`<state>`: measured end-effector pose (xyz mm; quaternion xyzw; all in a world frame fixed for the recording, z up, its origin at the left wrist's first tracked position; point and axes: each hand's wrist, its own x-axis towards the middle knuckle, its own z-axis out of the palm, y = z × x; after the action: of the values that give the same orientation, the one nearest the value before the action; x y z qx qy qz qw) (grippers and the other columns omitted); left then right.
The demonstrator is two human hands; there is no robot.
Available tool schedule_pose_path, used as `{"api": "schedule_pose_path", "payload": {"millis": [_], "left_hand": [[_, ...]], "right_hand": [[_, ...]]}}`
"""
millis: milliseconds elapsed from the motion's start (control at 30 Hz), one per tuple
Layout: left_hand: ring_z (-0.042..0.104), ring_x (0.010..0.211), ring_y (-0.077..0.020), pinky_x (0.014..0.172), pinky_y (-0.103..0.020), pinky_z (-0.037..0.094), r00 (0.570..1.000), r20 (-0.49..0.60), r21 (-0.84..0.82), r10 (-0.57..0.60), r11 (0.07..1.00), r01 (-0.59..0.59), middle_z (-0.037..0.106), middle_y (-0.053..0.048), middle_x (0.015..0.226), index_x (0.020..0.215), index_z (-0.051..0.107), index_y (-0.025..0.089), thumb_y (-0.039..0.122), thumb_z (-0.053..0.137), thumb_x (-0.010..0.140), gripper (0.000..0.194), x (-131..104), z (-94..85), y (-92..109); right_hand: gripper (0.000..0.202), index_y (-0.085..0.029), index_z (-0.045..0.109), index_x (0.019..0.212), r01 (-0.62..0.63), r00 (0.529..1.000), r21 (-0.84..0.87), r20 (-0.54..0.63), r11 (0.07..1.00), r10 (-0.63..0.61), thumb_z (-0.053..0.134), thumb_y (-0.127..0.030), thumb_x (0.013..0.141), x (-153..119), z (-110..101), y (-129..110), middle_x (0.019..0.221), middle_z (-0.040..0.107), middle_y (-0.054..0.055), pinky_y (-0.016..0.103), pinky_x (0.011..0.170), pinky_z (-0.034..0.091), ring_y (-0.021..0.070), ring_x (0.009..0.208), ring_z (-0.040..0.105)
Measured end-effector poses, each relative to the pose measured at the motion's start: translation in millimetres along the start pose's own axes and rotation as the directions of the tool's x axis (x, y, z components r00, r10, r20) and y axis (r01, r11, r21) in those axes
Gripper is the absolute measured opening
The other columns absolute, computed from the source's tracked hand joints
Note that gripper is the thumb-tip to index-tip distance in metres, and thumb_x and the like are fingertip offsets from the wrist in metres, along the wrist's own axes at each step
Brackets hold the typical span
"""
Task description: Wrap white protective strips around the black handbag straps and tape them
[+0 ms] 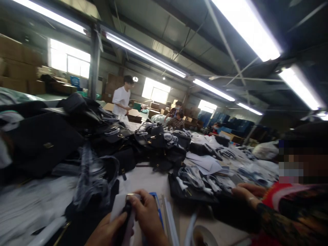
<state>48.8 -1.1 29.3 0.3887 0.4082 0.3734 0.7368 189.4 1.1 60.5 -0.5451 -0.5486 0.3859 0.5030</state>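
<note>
Low in the middle of the view, my left hand [109, 227] and my right hand [147, 213] come together on a black strap [123, 227]. A white wrapping piece [118, 206] lies along it, and a small gold-coloured metal part shows at its top. My left fingers are closed around the strap from the left. The right thumb and fingers pinch its upper end near the metal part. The lower end of the strap is hidden by my hands. Just beyond, a black bag flap with a clasp [124, 160] lies on the table.
Black bags [153, 145] and plastic-wrapped straps [88, 177] are heaped across the white table [143, 177]. A blue-edged object [157, 208] lies beside my right hand. At right, a co-worker's hands [247, 191] are over another black bag [189, 191]. More people stand farther back.
</note>
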Motion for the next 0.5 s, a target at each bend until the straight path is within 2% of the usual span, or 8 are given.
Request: {"api": "schedule_pose_path", "payload": {"millis": [67,100,267,500], "left_hand": [[0.065,0.074,-0.0251,0.067,-0.032,0.049,0.997,0.035,-0.075,0.064,0.995,-0.061,0.071,-0.008,0.076,0.103,0.066,0.012,0.049,0.069,0.076,0.046,-5,6.3,4],[0.065,0.075,-0.0244,0.067,-0.031,0.049,0.995,0.065,-0.091,0.073,0.994,-0.067,0.07,-0.008,0.077,0.105,0.064,0.011,0.048,0.067,0.078,0.046,-7,8.1,6],[0.061,0.067,-0.0188,0.068,-0.031,0.048,0.986,0.138,-0.178,0.096,0.982,-0.071,0.066,-0.008,0.076,0.099,0.065,0.008,0.044,0.068,0.079,0.041,-15,9.8,17],[0.063,0.067,-0.0197,0.068,-0.032,0.049,0.969,0.245,-0.188,0.027,0.982,0.021,0.068,-0.01,0.076,0.098,0.065,0.009,0.041,0.066,0.08,0.037,-16,7.3,29]], "right_hand": [[0.033,-0.018,0.067,0.084,0.001,1.0,-0.01,0.025,1.0,-0.001,0.059,-0.049,0.084,-1,-1,-4,0.064,0.057,-0.003,0.018,0.048,0.037,0.0102,0.054,0.049],[0.032,-0.018,0.067,0.085,-0.004,0.999,-0.014,0.041,1.0,0.004,0.058,-0.049,0.084,-2,-2,-6,0.064,0.057,-0.003,0.018,0.047,0.037,0.0103,0.054,0.049],[0.037,-0.017,0.066,0.088,-0.055,0.992,-0.016,0.113,0.998,0.056,0.057,-0.053,0.084,-1,-5,-9,0.058,0.054,-0.003,0.019,0.043,0.035,0.0108,0.048,0.048],[0.04,-0.017,0.066,0.083,-0.076,0.994,-0.049,0.071,0.996,0.08,0.061,-0.056,0.079,-3,-9,-10,0.051,0.051,-0.004,0.019,0.041,0.036,0.0109,0.045,0.046]]}}
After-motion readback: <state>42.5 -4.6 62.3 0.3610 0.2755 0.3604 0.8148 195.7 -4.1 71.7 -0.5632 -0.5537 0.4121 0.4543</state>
